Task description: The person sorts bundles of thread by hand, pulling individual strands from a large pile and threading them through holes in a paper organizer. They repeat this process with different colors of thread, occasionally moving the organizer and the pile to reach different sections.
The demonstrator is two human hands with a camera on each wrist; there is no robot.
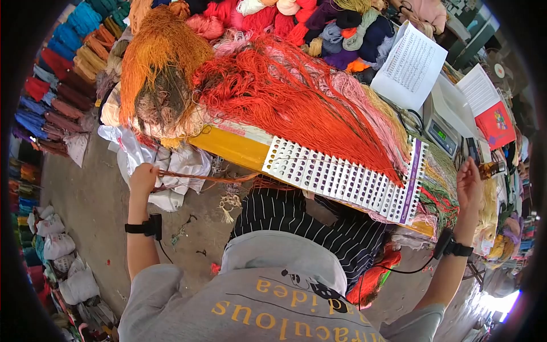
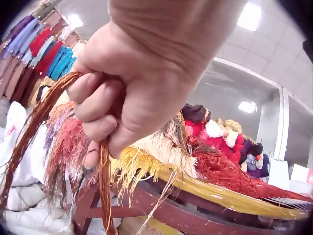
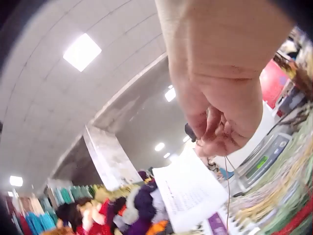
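Observation:
The left hand [image 1: 143,178] grips a bundle of rust-brown threads [image 1: 208,178] that stretches right toward the table edge. In the left wrist view the fingers [image 2: 93,110] curl round the bundle [image 2: 105,191], and its other part hangs at the left. Raised at the table's right side, the right hand [image 1: 469,183] has curled fingers; in the right wrist view this hand [image 3: 220,117] pinches a thin brown thread [image 3: 228,196] that runs downward. Between the hands lies a white perforated strip board [image 1: 336,176], with red threads [image 1: 285,97] spread behind it.
Behind stand an orange-brown thread heap [image 1: 162,51], yarn skeins [image 1: 342,34], a printed sheet [image 1: 409,65] and a digital scale [image 1: 443,134]. White bags [image 1: 176,165] lie left of the yellow table edge [image 1: 228,147]. Colored skeins hang at far left [image 1: 62,108].

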